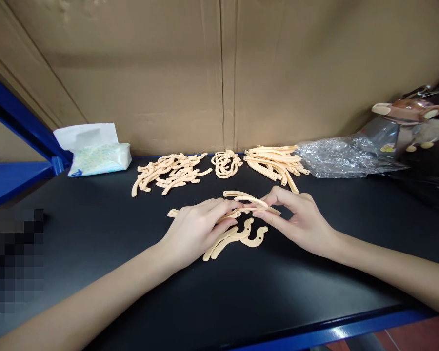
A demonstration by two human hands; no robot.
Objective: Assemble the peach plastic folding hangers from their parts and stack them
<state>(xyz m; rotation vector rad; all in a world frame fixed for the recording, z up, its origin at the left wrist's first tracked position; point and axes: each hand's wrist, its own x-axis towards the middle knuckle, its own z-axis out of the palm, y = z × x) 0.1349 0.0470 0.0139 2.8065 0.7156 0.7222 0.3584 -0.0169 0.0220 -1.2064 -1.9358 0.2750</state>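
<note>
Near the middle of the table, both hands meet over peach-coloured plastic parts that look like folding hanger pieces. My right hand (pixel 302 217) is closed, thumb and fingertips pinching a curved hanger arm (pixel 254 200). From the left, my left hand (pixel 201 226) curls its fingers over another curved piece, partly hidden under them. Behind the fingertips, a slim hanger arm (pixel 232 194) sticks out. Just below the hands lie several hook-ended pieces (pixel 249 234) with small holes. A rounded end of a piece (pixel 173 213) shows left of my left hand.
Along the back lie a pile of hook pieces (pixel 171 170), a cluster of curved pieces (pixel 227 163) and a stack of long arms (pixel 274 163). A tissue pack (pixel 100 158) stands left. Crumpled clear plastic (pixel 344 156) and a bottle with a brown lid (pixel 406 112) are right.
</note>
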